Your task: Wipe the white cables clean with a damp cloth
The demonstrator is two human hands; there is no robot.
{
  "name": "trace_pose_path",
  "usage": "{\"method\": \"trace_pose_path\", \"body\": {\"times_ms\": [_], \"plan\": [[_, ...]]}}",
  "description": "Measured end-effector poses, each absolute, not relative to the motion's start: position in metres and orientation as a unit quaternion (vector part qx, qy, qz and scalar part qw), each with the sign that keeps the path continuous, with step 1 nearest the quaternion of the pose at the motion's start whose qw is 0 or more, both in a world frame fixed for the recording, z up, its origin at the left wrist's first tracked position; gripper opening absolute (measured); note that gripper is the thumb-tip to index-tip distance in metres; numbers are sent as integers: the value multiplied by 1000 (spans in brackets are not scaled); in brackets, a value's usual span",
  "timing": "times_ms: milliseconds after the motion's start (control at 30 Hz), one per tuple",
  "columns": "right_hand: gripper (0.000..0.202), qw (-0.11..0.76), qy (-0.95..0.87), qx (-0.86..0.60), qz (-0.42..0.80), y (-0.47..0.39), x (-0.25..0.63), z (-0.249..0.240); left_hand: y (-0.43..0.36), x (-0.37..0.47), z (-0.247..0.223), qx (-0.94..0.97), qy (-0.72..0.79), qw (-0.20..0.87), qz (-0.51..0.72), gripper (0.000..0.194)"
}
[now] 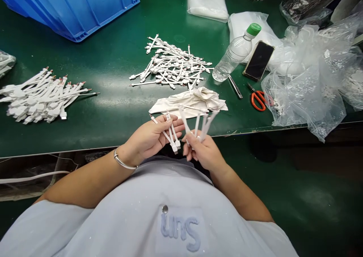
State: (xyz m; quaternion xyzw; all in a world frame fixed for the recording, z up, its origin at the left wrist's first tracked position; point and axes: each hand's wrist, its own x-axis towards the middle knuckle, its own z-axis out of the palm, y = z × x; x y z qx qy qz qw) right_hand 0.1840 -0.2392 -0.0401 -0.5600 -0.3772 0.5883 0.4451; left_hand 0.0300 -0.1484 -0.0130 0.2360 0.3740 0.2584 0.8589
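Over the front edge of the green table, my left hand (154, 138) faces palm up, its thumb pressed on a few short white USB cables (171, 135) with their plugs toward me. Close to its right, my right hand (202, 149) is closed around several more white cables (202, 124), which fan upward and look blurred. A crumpled cream cloth (187, 100) lies just beyond both hands. Behind it spreads a loose pile of white cables (176, 64). Another heap of cables (45, 96) rests at the left, with reddish wire ends pointing away from me.
A blue crate (76, 9) stands at the back left. To the right are a green-capped water bottle (234, 54), a phone (258, 60), a metal pen-like tool (235, 87) and orange-handled snips (257, 99). Clear plastic bags (306, 87) crowd the right side.
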Motion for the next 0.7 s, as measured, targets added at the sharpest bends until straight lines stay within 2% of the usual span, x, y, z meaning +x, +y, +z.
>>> {"method": "trace_pose_path", "body": {"times_ms": [133,333,700], "plan": [[46,413,-381,-555,613,-232,169,-49,-151,34,-12,248,387,851,253,17],[47,431,-304,-538,658,-232,164,-50,-151,35,-15,221,383,851,284,14],[45,413,-352,-522,658,-235,168,-50,-149,38,-18,326,300,873,206,19]]}}
